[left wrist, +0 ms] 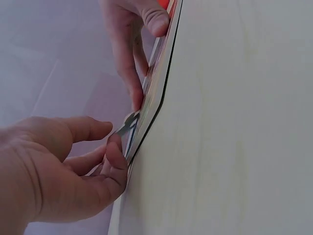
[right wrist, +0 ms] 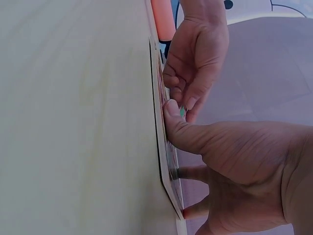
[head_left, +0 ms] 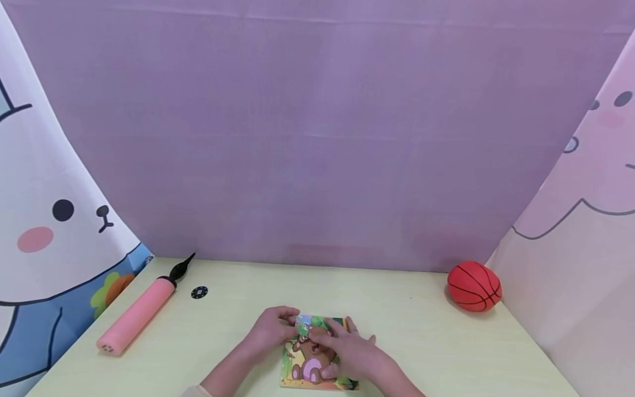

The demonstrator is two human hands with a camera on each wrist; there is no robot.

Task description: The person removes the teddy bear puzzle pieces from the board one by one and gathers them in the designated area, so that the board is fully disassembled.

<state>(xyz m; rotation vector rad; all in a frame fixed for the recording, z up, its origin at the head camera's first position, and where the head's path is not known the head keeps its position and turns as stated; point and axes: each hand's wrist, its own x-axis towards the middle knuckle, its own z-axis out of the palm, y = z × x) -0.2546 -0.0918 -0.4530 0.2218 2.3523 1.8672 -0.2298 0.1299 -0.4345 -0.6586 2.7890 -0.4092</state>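
A jigsaw puzzle [head_left: 311, 368] with a brown bear picture lies flat on the table in front of me. My left hand [head_left: 270, 332] is at its upper left corner in the head view. Between thumb and forefinger it pinches a small puzzle piece [left wrist: 126, 126], which stands tilted at the board's edge in the left wrist view. My right hand [head_left: 353, 352] lies over the right half of the puzzle, its fingers spread. In the right wrist view its thumb [right wrist: 172, 108] and fingertips touch the puzzle's surface. Part of the picture is hidden beneath this hand.
A pink hand pump [head_left: 139, 317] with a black nozzle lies on the left of the pale table [head_left: 412, 331]. Close to it is a black round chip [head_left: 199, 292]. A red toy basketball [head_left: 474, 286] sits at the back right, by the purple cloth backdrop [head_left: 317, 138].
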